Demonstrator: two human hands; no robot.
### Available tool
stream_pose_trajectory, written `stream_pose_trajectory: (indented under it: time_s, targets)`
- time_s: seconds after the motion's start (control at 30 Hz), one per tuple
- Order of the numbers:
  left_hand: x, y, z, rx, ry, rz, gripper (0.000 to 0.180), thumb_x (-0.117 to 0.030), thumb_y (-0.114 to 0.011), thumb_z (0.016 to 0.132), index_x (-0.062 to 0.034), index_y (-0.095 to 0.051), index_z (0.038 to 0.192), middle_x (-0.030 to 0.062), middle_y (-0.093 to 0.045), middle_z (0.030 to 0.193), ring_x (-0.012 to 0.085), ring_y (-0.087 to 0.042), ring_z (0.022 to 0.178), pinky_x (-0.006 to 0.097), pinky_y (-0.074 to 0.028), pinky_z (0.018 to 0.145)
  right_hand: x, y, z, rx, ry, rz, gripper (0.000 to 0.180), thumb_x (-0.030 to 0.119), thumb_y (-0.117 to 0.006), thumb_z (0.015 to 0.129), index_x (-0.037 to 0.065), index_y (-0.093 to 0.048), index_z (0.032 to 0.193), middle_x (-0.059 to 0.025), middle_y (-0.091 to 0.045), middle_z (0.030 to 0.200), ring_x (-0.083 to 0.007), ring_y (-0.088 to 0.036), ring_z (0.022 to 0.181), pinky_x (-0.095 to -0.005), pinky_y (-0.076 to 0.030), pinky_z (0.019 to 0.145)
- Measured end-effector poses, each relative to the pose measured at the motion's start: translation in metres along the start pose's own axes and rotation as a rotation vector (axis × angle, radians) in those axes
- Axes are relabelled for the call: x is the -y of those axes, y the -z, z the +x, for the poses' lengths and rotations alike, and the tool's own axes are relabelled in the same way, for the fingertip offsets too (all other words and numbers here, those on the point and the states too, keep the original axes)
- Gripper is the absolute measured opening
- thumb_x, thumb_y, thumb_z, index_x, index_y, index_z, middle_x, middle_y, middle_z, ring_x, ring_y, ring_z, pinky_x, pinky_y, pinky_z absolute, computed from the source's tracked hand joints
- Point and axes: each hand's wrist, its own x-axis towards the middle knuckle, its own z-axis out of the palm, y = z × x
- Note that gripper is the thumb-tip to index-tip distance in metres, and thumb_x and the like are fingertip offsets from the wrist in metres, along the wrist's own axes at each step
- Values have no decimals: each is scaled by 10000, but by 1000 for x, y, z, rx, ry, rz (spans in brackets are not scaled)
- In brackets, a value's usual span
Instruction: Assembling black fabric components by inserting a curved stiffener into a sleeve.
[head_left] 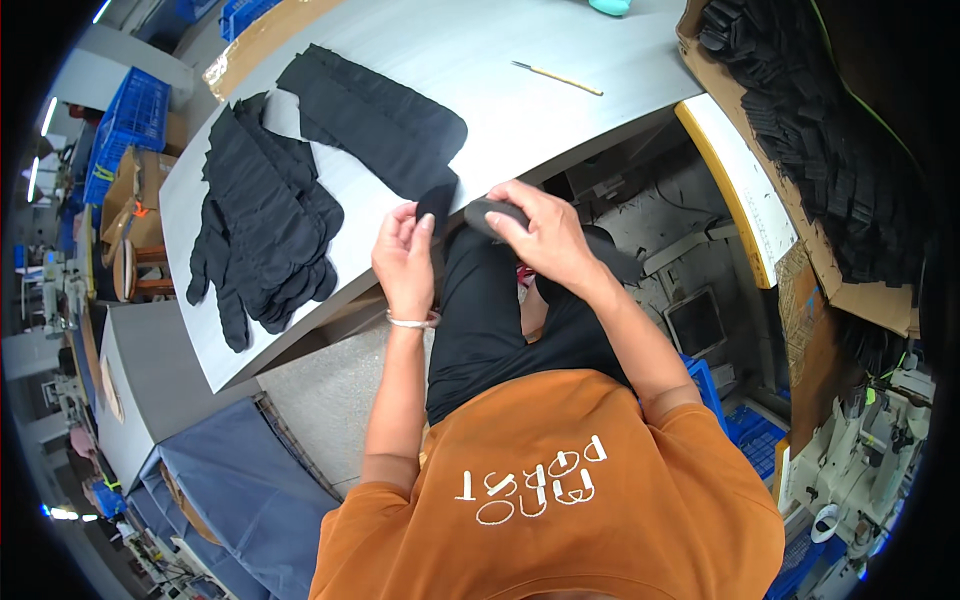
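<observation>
My left hand [403, 262] is closed, its thumb and fingers pinching the rounded end of a black fabric strip [437, 204] at the table's near edge. Beside it, over my lap, my right hand [548, 238] grips a dark flat piece with a rounded end [490, 217]; its exact kind I cannot make out. A pile of long black fabric strips [370, 115] lies on the table just beyond my left hand. Farther left, a second, fanned-out heap of black fabric strips [265, 220] reaches toward the table's left edge.
The pale grey table [500, 120] carries a thin wooden-handled tool [558, 77] and a teal object [609, 5] at the far edge. An open cardboard box [725, 75] at right holds many black folded pieces [820, 140]. Blue crates [133, 120] stand at far left.
</observation>
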Motion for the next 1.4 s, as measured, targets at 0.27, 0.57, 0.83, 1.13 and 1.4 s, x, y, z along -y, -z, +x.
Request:
stream_pose_trajectory:
  time_s: [0.27,0.57,0.83,1.13,1.4]
  targets:
    - [-21,3,-38,59,358,-323,302,-16,-585,954,61,-615,1244,92,-704,1075,115,-664,889,242,-540,817,14,-12,-10,178,-112,44,493,215,-742,846,134,-609,1313,-74,-638,776,-163,-618,643,-297,-498,630]
    - [-27,18,-48,101,400,-310,291,-80,-713,907,37,-661,1168,56,-721,996,73,-650,850,218,-528,783,29,-24,-12,259,-207,94,451,177,-759,830,106,-638,1259,-54,-643,806,-139,-605,698,-288,-500,669]
    - [-25,23,-59,36,369,-300,247,-109,-716,907,-12,-689,1132,-8,-712,920,28,-594,731,173,-478,654,34,-41,-16,124,116,58,379,120,-754,824,38,-635,1174,-68,-646,910,-125,-591,717,-269,-492,686]
    - [-8,35,-59,42,386,-334,229,-123,-660,955,14,-676,1138,0,-691,915,39,-572,775,201,-475,713,41,-46,-10,287,-281,147,274,140,-778,802,25,-639,1008,-77,-648,911,-174,-647,774,-298,-506,692]
    - [0,54,-49,405,693,-719,217,-183,-659,958,-25,-653,1106,46,-691,994,123,-664,851,272,-545,810,41,-28,1,458,-33,280,175,50,-779,771,2,-653,884,-5,-600,838,-73,-520,714,-236,-400,616]
